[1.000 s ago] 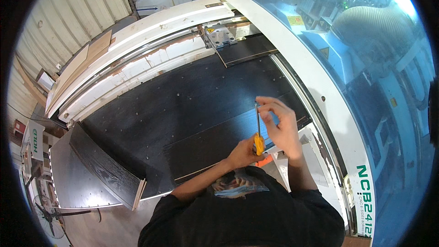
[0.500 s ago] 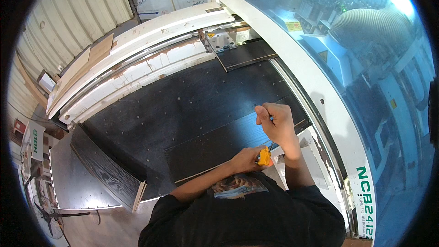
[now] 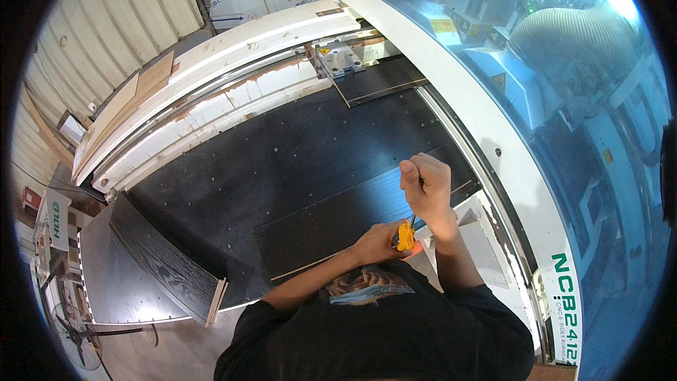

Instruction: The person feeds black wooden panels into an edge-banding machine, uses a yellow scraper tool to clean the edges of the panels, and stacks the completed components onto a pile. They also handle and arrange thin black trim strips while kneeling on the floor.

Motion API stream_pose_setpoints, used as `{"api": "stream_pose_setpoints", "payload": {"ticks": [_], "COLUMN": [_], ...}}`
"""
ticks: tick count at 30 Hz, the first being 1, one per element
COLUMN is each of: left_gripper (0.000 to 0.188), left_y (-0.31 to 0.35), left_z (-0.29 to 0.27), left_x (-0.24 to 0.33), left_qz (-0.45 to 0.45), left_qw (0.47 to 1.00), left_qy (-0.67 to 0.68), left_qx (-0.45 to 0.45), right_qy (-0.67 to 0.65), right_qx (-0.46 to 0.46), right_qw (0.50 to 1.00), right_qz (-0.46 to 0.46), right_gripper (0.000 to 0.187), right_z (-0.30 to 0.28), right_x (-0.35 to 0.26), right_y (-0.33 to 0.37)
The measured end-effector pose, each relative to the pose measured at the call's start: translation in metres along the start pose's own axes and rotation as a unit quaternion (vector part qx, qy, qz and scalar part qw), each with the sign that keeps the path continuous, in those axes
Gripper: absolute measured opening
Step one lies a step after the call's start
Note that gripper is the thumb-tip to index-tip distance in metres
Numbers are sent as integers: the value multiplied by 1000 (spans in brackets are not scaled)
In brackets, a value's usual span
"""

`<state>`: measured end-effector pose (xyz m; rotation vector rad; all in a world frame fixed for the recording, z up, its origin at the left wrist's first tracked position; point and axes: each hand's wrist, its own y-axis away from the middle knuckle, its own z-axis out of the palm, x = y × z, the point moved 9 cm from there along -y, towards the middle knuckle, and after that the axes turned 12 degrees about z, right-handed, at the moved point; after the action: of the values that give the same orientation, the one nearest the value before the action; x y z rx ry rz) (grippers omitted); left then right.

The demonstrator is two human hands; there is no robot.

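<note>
The fisheye view looks steeply down from the wearer's head onto the counter (image 3: pixel 282 162), near the left grip (image 3: pixel 377 242) at five o'clock and right grip (image 3: pixel 427 185) past three; shirt (image 3: pixel 374 335) fills six, wall (image 3: pixel 120 42) ten, blue panel (image 3: pixel 592 162) three.

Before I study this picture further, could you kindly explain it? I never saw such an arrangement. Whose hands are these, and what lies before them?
No robot is here: a wide camera on a person's head looks down; its lens bends straight edges. The person's left hand holds a yellow-handled tool in its grip. The right hand, curled shut, is higher in the picture; whether it touches the tool is hidden. Beyond lies a dark panel on a black surface; a wood-grain panel is at left. At right is a white frame with a blue see-through cover.
</note>
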<state>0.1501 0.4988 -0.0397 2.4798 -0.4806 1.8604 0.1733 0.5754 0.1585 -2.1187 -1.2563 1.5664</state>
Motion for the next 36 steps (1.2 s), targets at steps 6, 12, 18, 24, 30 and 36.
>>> {"api": "stream_pose_setpoints", "payload": {"ticks": [6, 12, 18, 24, 30, 36], "left_gripper": [45, 47, 49, 51, 51, 51], "left_y": [0, 1, 2, 2, 2, 3], "left_z": [-2, -1, 0, 0, 1, 1], "left_x": [5, 0, -5, -7, -5, -7], "left_qz": [0, -4, -10, 2, 5, -3], "left_qw": [1000, 1000, 1000, 1000, 1000, 1000], "left_qy": [17, 6, 0, 11, 3, 11], "left_qx": [-5, -3, -7, 5, -1, -2], "right_qy": [-55, -75, -68, -87, -101, -99], "right_qx": [44, 46, 39, 40, 44, 19], "right_qw": [997, 996, 997, 995, 994, 992], "right_qz": [7, 17, 15, 12, 26, 76], "right_gripper": [45, 48, 57, 46, 47, 50], "right_z": [-5, -4, -1, -1, -1, 4], "right_x": [3, 9, 13, 14, 20, 26], "right_y": [4, 6, 10, 12, 14, 11]}}
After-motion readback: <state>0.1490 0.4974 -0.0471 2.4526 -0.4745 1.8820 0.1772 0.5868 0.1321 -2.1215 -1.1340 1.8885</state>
